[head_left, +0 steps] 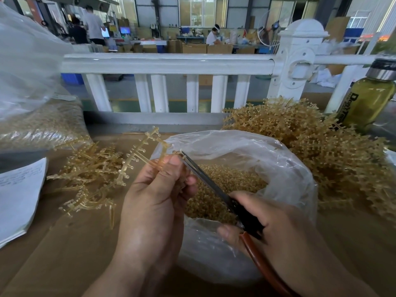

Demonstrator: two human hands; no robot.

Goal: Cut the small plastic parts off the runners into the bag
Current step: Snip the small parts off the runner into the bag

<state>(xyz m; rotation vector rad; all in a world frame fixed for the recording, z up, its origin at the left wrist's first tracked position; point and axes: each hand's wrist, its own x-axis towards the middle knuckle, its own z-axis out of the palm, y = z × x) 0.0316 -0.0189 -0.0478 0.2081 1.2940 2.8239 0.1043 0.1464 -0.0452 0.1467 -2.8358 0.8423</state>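
My left hand [158, 194] pinches a tan translucent runner [139, 155] whose branches stick up and to the left, held at the left rim of a clear plastic bag [285, 174]. My right hand [272, 230] grips black scissors [205, 181] with a brown handle. The blade tips meet the runner at the bag's rim, just above my left fingertips. Inside the bag lies a heap of small cut parts [220, 189].
Cut runners [90, 174] lie scattered on the cardboard-covered table to the left. A big pile of runners [334, 151] rises at the right, a glass bottle [368, 99] behind it. Papers [17, 196] and a filled bag [40, 123] sit left. A white railing [167, 63] borders the far edge.
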